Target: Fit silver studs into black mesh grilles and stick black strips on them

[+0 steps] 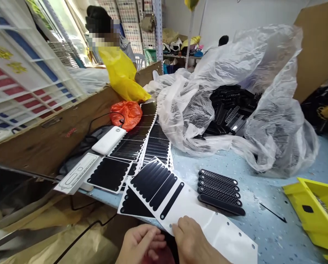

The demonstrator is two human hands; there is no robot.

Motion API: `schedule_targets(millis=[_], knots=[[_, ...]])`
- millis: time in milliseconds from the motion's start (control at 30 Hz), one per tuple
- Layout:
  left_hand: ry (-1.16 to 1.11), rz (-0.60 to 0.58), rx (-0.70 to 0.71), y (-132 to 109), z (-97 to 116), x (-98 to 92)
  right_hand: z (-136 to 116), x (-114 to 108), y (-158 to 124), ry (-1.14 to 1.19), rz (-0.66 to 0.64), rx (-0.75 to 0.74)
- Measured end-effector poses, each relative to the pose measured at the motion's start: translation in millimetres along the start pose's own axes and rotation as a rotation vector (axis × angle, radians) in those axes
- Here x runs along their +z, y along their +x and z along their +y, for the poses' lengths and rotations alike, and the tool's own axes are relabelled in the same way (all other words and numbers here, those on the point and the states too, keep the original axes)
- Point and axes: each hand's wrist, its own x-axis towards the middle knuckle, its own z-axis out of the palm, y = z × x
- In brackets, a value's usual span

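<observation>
Both my hands are at the bottom edge, at the near end of a white backing sheet that carries black elongated adhesive strips. My right hand rests on the sheet's near edge with fingers curled and pinched together. My left hand is curled just left of it, below the sheet edge; what it holds is hidden. Several black mesh-textured oblong parts lie side by side on the blue table, to the right of the sheet.
More sheets of black strips overlap toward the back. A white power bank and an orange bag lie at left. A big clear plastic bag holds black parts. A yellow bin stands at right. A person stands behind.
</observation>
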Motion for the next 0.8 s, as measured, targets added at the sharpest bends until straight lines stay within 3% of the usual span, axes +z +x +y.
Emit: schedule_targets(millis=[200,367,567,700,800], knots=[[-0.082,-0.027,0.086,-7,23,9.1,6,0,-20,0.115,0.150,-0.059],[-0.106,-0.037,0.174,1,34,11.9,9,-1,-29,0.149,0.049,-0.090],[-0.157,-0.064,0.171,7,28,13.8,-3,-21,23,0.433,0.209,0.140],[-0.129,-0.090,0.237,10,26,14.9,-11,-22,61,0.510,-0.028,0.315],[-0.052,-0.120,0.277,15,26,14.6,-11,-16,72,0.598,-0.065,0.382]])
